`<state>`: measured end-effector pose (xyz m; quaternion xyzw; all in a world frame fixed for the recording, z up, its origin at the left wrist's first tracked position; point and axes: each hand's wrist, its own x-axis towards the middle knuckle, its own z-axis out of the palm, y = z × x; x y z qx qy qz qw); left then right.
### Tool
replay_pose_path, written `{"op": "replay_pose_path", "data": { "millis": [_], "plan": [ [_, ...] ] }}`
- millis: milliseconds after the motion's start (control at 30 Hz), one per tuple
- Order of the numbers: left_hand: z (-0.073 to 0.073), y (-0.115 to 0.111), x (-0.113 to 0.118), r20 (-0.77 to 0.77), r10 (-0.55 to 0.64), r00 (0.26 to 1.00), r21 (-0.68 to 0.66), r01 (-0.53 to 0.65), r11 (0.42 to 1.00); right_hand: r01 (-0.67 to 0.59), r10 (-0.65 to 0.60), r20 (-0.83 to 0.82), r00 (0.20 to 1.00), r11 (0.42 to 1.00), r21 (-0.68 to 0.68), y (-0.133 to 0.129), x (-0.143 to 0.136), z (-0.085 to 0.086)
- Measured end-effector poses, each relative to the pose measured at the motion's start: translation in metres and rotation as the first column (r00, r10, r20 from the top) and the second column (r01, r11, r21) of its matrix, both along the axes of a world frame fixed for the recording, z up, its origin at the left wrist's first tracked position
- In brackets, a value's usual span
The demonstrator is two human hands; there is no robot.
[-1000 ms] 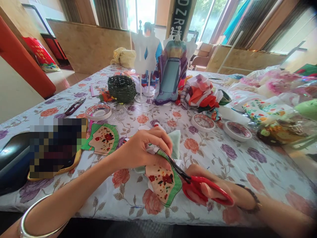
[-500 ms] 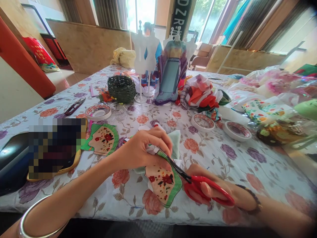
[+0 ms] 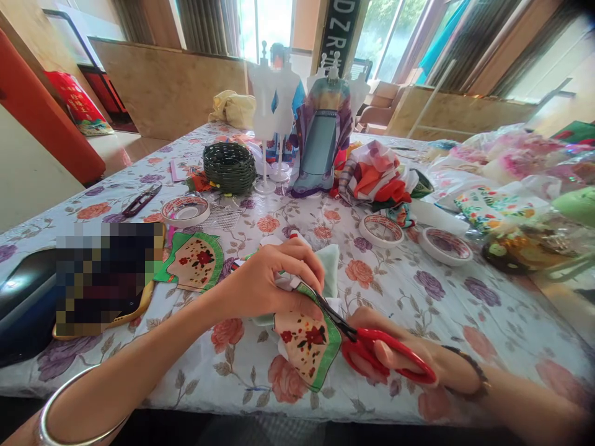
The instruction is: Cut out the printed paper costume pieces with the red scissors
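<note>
My left hand point(image 3: 274, 279) pinches a floral fabric piece with a green border point(image 3: 309, 347) near the middle of the table's front. Red-handled scissors point(image 3: 390, 356) are in my right hand point(image 3: 372, 334), fingers wrapped through the handles. Their dark blades lie along the green edge of the fabric, right beside my left fingertips. White and pale green cloth point(image 3: 329, 266) shows behind and under my left hand. A similar green-edged floral piece point(image 3: 195, 260) lies flat to the left.
A phone point(image 3: 111, 279) and a dark object point(image 3: 25, 310) lie at left. Tape rolls point(image 3: 381, 230), snips point(image 3: 142, 199), a dark woven basket point(image 3: 229, 167), small mannequins point(image 3: 264, 105), a dressed one point(image 3: 320, 142), bundled cloth point(image 3: 376, 173) and plastic bags point(image 3: 502, 198) stand farther back on the flowered tablecloth point(image 3: 251, 390).
The scissors and my right hand have shifted very slightly left, and the blades look a little closer together. My left hand keeps its hold on the fabric.
</note>
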<state>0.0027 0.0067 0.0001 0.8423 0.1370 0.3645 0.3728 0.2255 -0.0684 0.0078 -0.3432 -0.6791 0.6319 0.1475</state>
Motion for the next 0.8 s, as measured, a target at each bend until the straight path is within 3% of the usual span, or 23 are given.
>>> {"op": "replay_pose_path", "data": {
  "millis": [233, 800],
  "plan": [
    [0.0, 0.0, -0.001, -0.002, -0.003, 1.0, 0.006, 0.003, 1.0, 0.057, -0.056, -0.039, 0.998, 0.998, 0.014, -0.002, 0.002, -0.012],
    [0.001, -0.001, 0.0, -0.017, 0.002, 1.0, 0.014, -0.002, 1.0, -0.031, 0.032, -0.091, 0.995, 0.999, 0.005, 0.004, 0.005, -0.019]
  ]
}}
